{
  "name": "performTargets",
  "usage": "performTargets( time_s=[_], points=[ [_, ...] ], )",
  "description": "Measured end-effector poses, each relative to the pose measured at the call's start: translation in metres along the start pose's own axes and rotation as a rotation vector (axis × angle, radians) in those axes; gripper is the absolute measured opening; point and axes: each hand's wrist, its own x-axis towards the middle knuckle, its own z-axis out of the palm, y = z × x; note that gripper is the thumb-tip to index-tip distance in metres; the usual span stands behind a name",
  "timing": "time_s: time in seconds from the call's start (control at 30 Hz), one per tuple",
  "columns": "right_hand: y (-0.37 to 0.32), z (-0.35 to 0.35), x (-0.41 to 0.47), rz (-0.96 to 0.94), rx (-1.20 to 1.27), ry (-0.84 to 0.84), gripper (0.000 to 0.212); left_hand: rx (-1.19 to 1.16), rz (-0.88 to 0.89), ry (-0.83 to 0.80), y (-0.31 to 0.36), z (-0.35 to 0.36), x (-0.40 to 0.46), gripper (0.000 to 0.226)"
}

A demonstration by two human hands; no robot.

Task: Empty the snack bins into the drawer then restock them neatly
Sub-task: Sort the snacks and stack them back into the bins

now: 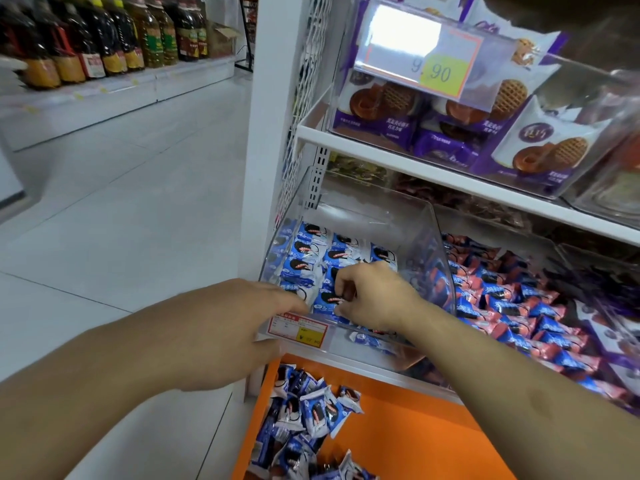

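A clear plastic snack bin (429,244) sits on the low shelf, with blue-and-white cookie packets (304,258) lined up in rows inside it. My right hand (370,296) reaches into the bin, its fingers curled and pinching one packet (334,299) near the front. My left hand (239,327) rests against the bin's front left corner beside the price label (299,329), fingers extended. Below, the orange drawer (415,431) stands pulled out, with a loose heap of the same packets (308,417) at its left side.
A neighbouring bin holds pink-and-blue packets (512,299). On the shelf above stands a bin of purple waffle-cookie packs (450,126) with a 9.90 price tag (426,60). Oil bottles (104,39) line a shelf across the white-tiled aisle (121,202).
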Motion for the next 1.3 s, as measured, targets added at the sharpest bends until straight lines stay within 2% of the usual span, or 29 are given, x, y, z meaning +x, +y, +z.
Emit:
performTargets(
  time_s=[0.03, 0.07, 0.13, 0.2, 0.27, 0.33, 0.4, 0.47, 0.5, 0.63, 0.7, 0.77, 0.83, 0.93, 1.03, 1.1, 1.2, 1.3],
  points=[
    [0.001, -0.001, -0.001, 0.003, 0.009, -0.006, 0.019, 0.004, 0.049, -0.069, 0.038, -0.021, -0.014, 0.086],
    [0.001, -0.004, -0.003, 0.002, 0.032, -0.006, 0.02, 0.075, 0.042, -0.024, 0.066, -0.035, -0.029, 0.068],
    [-0.001, -0.015, -0.014, -0.031, 0.119, 0.032, 0.03, 0.132, 0.119, 0.091, 0.106, -0.053, -0.054, 0.053],
    [-0.006, -0.031, -0.037, -0.099, 0.251, 0.147, 0.034, 0.142, 0.174, 0.138, 0.118, -0.059, -0.053, 0.048],
    [-0.012, -0.041, -0.073, -0.186, 0.453, 0.227, 0.027, 0.119, 0.224, 0.16, 0.13, -0.06, -0.056, 0.044],
    [-0.013, -0.04, -0.116, -0.246, 0.651, 0.192, 0.02, 0.108, 0.249, 0.151, 0.139, -0.052, -0.058, 0.043],
    [-0.007, -0.025, -0.155, -0.234, 0.765, 0.077, 0.014, 0.125, 0.268, 0.085, 0.142, -0.034, -0.059, 0.045],
    [0.005, 0.007, -0.18, -0.152, 0.71, -0.096, 0.015, 0.188, 0.233, -0.047, 0.144, -0.005, -0.054, 0.044],
    [0.013, 0.03, -0.187, -0.108, 0.614, -0.192, 0.021, 0.212, 0.221, -0.111, 0.142, 0.014, -0.05, 0.046],
    [0.056, 0.142, -0.187, 0.018, 0.286, -0.514, 0.078, 0.333, 0.126, -0.383, 0.129, 0.095, -0.028, 0.077],
    [0.073, 0.189, -0.179, 0.021, 0.258, -0.569, 0.098, 0.352, 0.066, -0.479, 0.122, 0.127, -0.016, 0.095],
    [0.078, 0.222, -0.172, 0.042, 0.262, -0.585, 0.109, 0.306, 0.017, -0.507, 0.114, 0.156, -0.003, 0.102],
    [0.073, 0.246, -0.168, 0.036, 0.269, -0.609, 0.11, 0.239, -0.063, -0.509, 0.102, 0.188, 0.012, 0.109],
    [0.067, 0.276, -0.168, -0.067, 0.205, -0.601, 0.103, 0.101, -0.272, -0.546, 0.082, 0.233, 0.029, 0.121],
    [0.073, 0.305, -0.176, -0.112, 0.169, -0.534, 0.087, 0.068, -0.373, -0.613, 0.067, 0.263, 0.035, 0.126],
    [0.079, 0.315, -0.18, -0.123, 0.12, -0.514, 0.083, 0.126, -0.338, -0.625, 0.059, 0.276, 0.033, 0.126],
    [0.084, 0.316, -0.179, -0.144, 0.042, -0.471, 0.079, 0.232, -0.252, -0.558, 0.049, 0.292, 0.03, 0.122],
    [0.085, 0.316, -0.178, -0.137, 0.062, -0.427, 0.075, 0.267, -0.182, -0.437, 0.048, 0.297, 0.031, 0.101]
  ],
)
